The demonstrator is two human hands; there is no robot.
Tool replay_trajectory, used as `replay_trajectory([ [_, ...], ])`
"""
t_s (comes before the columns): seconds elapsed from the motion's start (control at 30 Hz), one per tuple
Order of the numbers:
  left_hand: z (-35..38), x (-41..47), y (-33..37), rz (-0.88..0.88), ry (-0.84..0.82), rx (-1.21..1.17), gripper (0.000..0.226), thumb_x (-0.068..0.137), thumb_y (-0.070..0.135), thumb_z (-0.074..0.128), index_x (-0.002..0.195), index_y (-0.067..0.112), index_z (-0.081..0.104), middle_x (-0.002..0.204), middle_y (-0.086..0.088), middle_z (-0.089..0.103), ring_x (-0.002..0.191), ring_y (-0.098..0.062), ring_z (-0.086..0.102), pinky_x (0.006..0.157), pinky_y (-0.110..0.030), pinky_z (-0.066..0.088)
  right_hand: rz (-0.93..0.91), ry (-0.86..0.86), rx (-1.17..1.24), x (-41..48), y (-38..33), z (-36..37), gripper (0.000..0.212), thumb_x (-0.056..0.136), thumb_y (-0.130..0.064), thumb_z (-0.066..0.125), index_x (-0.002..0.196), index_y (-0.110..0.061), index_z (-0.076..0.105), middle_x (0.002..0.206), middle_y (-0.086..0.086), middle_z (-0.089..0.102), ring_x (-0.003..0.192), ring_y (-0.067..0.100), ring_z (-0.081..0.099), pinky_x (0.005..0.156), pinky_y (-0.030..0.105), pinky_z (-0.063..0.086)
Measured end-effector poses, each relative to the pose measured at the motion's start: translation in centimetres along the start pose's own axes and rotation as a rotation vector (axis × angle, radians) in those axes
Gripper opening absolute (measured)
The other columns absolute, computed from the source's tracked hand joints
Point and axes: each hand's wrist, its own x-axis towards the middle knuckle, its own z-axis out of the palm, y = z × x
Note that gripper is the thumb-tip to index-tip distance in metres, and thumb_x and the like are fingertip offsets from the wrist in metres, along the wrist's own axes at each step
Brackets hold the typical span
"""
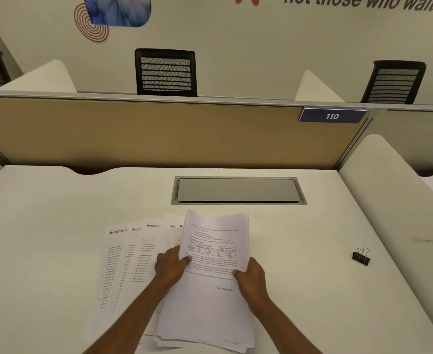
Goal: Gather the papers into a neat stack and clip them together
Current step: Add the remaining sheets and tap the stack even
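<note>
You are holding a thin, slightly curling stack of white printed sheets [210,302] in both hands over the smooth white desk [44,226]. Your left hand [170,267] is pinching its left edge, thumb on the top page and fingers tucked behind. Your right hand [251,279] is pinching the right edge the same way. More loose sheets [123,264] are lying fanned flat to the left, partly under the stack. The black binder clip [361,257], with its wire handles, is sitting well apart on the right. A grey rectangular hatch [238,190] is lying shut in the desk, hiding its contents.
</note>
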Motion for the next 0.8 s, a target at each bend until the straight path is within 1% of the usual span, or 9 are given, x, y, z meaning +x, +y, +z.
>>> replay_trajectory([
  [0.03, -0.1, -0.1, 0.2, -0.023, 0.037, 0.15, 0.045, 0.091, 0.044, 0.054, 0.129, 0.02, 0.053, 0.135, -0.006, 0.052, 0.123, -0.033, 0.045, 0.103, -0.044, 0.04, 0.003, 0.01, -0.047, 0.0, 0.0, 0.3, 0.019, 0.085, -0.003, 0.059, 0.099, -0.015, 0.055, 0.103, 0.003, 0.062, 0.093, 0.018, 0.06, 0.081, 0.03, 0.052],
  [0.1, 0.0, -0.1, 0.3, -0.075, 0.064, 0.278, 0.046, 0.091, 0.047, 0.052, 0.129, 0.022, 0.05, 0.14, -0.008, 0.041, 0.126, -0.034, 0.035, 0.103, -0.046, 0.035, 0.0, 0.031, -0.161, 0.4, 0.1, 1.1, 0.016, 0.085, -0.006, 0.058, 0.1, -0.01, 0.056, 0.105, 0.007, 0.056, 0.096, 0.022, 0.057, 0.087, 0.036, 0.053],
  [0.2, 0.4, 0.0, 0.6, -0.118, 0.051, 0.269, 0.042, 0.092, 0.043, 0.05, 0.13, 0.026, 0.049, 0.136, -0.01, 0.038, 0.125, -0.034, 0.033, 0.103, -0.049, 0.035, 0.027, 0.035, -0.225, 0.8, -0.2, 1.9, 0.01, 0.081, -0.007, 0.056, 0.091, -0.009, 0.053, 0.104, 0.008, 0.05, 0.097, 0.025, 0.055, 0.085, 0.042, 0.055],
  [0.33, 0.2, 0.3, 0.9, -0.15, 0.046, 0.244, 0.042, 0.093, 0.041, 0.05, 0.132, 0.026, 0.047, 0.13, -0.013, 0.039, 0.123, -0.034, 0.035, 0.102, -0.051, 0.037, 0.125, -0.024, -0.142, 1.3, -0.2, 2.5, 0.013, 0.073, -0.013, 0.051, 0.085, -0.016, 0.051, 0.102, 0.005, 0.055, 0.091, 0.023, 0.059, 0.078, 0.042, 0.059],
  [0.4, -0.1, 0.4, 0.8, -0.157, 0.054, 0.22, 0.044, 0.092, 0.042, 0.053, 0.131, 0.024, 0.047, 0.129, -0.013, 0.039, 0.122, -0.034, 0.036, 0.101, -0.05, 0.038, 0.146, -0.04, -0.084, 1.3, -0.3, 2.4, 0.018, 0.072, -0.011, 0.051, 0.088, -0.016, 0.054, 0.103, 0.006, 0.059, 0.089, 0.023, 0.062, 0.074, 0.04, 0.06],
  [0.5, -0.5, 0.9, 0.1, -0.151, 0.061, 0.136, 0.043, 0.088, 0.04, 0.059, 0.127, 0.022, 0.051, 0.125, -0.012, 0.047, 0.116, -0.033, 0.048, 0.099, -0.047, 0.043, 0.173, -0.067, 0.03, 1.0, -1.0, 2.1, 0.025, 0.075, 0.001, 0.052, 0.096, -0.009, 0.058, 0.101, 0.008, 0.064, 0.086, 0.021, 0.064, 0.063, 0.028, 0.056],
  [0.6, -0.7, 1.1, -0.7, -0.121, 0.065, -0.052, 0.038, 0.084, 0.025, 0.067, 0.12, 0.014, 0.057, 0.119, -0.013, 0.059, 0.101, -0.029, 0.061, 0.089, -0.043, 0.053, 0.153, -0.098, 0.073, 0.8, -1.3, 2.2, 0.03, 0.076, 0.005, 0.05, 0.1, -0.009, 0.061, 0.101, 0.007, 0.068, 0.086, 0.019, 0.066, 0.057, 0.02, 0.051],
  [0.7, -0.9, 0.5, -0.9, -0.104, 0.125, -0.182, 0.03, 0.084, 0.004, 0.066, 0.112, 0.003, 0.056, 0.113, -0.016, 0.064, 0.097, -0.03, 0.062, 0.081, -0.037, 0.054, 0.107, -0.096, 0.07, 0.6, -1.5, 2.4, 0.032, 0.079, 0.007, 0.05, 0.104, -0.013, 0.055, 0.104, 0.004, 0.065, 0.087, 0.012, 0.062, 0.059, 0.017, 0.048],
  [0.8, -1.0, 0.3, -1.2, -0.119, 0.178, -0.276, 0.05, 0.082, -0.006, 0.065, 0.125, 0.008, 0.043, 0.114, -0.018, 0.062, 0.093, -0.028, 0.061, 0.074, -0.034, 0.053, 0.007, -0.103, 0.065, 0.4, -1.8, 2.7, 0.046, 0.082, 0.009, 0.051, 0.115, -0.021, 0.042, 0.104, -0.004, 0.059, 0.088, 0.002, 0.056, 0.063, 0.013, 0.046],
])
